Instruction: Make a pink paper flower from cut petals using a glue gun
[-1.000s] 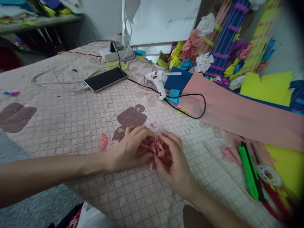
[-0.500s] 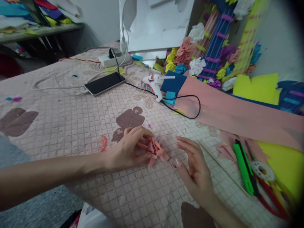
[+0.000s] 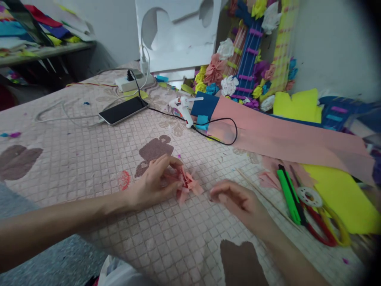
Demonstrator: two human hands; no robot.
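A small pink paper flower (image 3: 190,184) with ragged, folded petals is pinched between the thumb and fingers of my left hand (image 3: 162,178), just over the tablecloth. To its right, a short gap away, is my right hand (image 3: 238,200). Its fingers are curled in towards the thumb, slightly blurred; whether anything small sits between the tips I cannot make out. A thin wooden stick (image 3: 268,198) lies on the cloth beyond that hand. Pink paper scraps (image 3: 269,179) are near the stick's far side.
A white hot glue gun (image 3: 183,110) stands behind the hands with its black cord looped. A phone (image 3: 123,110) is plugged in near a power strip (image 3: 133,82). At right lie a green cutter (image 3: 289,194), scissors (image 3: 320,226), yellow paper (image 3: 342,198) and a long pink sheet (image 3: 282,139).
My right hand's fingers have curled in towards the thumb from a spread pose. My left hand keeps hold of the paper flower. The whole view has shifted a little.
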